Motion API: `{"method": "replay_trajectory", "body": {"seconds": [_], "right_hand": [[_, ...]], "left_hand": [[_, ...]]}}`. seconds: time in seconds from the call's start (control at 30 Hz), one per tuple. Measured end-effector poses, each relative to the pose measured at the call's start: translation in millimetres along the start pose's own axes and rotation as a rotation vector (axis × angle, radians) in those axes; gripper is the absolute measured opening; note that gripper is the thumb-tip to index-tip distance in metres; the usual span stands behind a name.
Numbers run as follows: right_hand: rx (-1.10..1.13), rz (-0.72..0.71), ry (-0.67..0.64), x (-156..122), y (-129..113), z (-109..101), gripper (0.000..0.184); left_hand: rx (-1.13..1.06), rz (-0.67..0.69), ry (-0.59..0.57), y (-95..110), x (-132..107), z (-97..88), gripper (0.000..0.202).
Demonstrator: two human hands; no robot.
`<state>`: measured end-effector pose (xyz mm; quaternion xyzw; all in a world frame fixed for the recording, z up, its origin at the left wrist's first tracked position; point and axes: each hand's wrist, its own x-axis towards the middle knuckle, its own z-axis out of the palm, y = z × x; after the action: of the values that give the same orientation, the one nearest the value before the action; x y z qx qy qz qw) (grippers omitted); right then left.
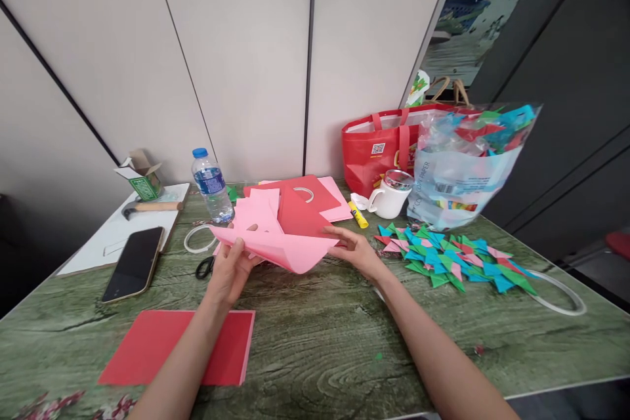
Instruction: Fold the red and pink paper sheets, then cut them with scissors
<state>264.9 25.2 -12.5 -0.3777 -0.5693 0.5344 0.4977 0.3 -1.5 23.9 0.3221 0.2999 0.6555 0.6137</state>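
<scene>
A curved pink sheet of paper (290,251) is held up over the table between both hands. My left hand (232,269) pinches its left side, thumb on top. At the right end, my right hand (355,248) grips the edge with fingers closed on it. Just behind lie red paper sheets (305,210) and cut pink paper pieces (258,207), partly hidden by the held sheet. Black scissors (205,267) show only a handle, left of my left hand. A stack of red and pink paper (162,341) lies nearer, partly under my left forearm.
On the left are a phone (134,264), a hammer (152,206), a small box (142,180), a water bottle (212,187) and a tape roll (197,238). To the right stand a white mug (391,197), glue stick (358,215), red bag (364,151), plastic bag (455,184) and folded paper triangles (443,256).
</scene>
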Motion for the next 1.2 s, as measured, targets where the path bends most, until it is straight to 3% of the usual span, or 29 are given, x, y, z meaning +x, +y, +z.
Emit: {"method": "replay_trajectory", "body": {"seconds": [0.2,0.33,0.47,0.67,0.83,1.0,1.2], "right_hand": [[-0.242,-0.207,-0.081,-5,-17,5,0.031],[-0.348,-0.296,-0.191,-9,-20,15,0.038],[-0.450,-0.308,-0.271,-13,-17,27,0.043],[-0.325,-0.232,-0.296,-16,-18,32,0.040],[-0.222,-0.146,-0.168,-13,-18,28,0.013],[-0.129,-0.066,0.154,-7,-9,22,0.025],[-0.064,-0.070,0.269,-1,6,13,0.030]], "left_hand": [[0.084,-0.020,-0.008,-5,0,-1.5,0.059],[0.095,-0.037,-0.006,-10,-2,-0.2,0.060],[0.078,-0.061,-0.003,-14,-2,0.7,0.060],[0.139,-0.079,-0.051,-15,-5,2.7,0.069],[0.170,-0.104,-0.123,-14,-7,2.2,0.069],[0.244,-0.226,-0.179,-10,-11,1.4,0.046],[0.242,-0.369,-0.120,-6,-11,-4.3,0.024]]}}
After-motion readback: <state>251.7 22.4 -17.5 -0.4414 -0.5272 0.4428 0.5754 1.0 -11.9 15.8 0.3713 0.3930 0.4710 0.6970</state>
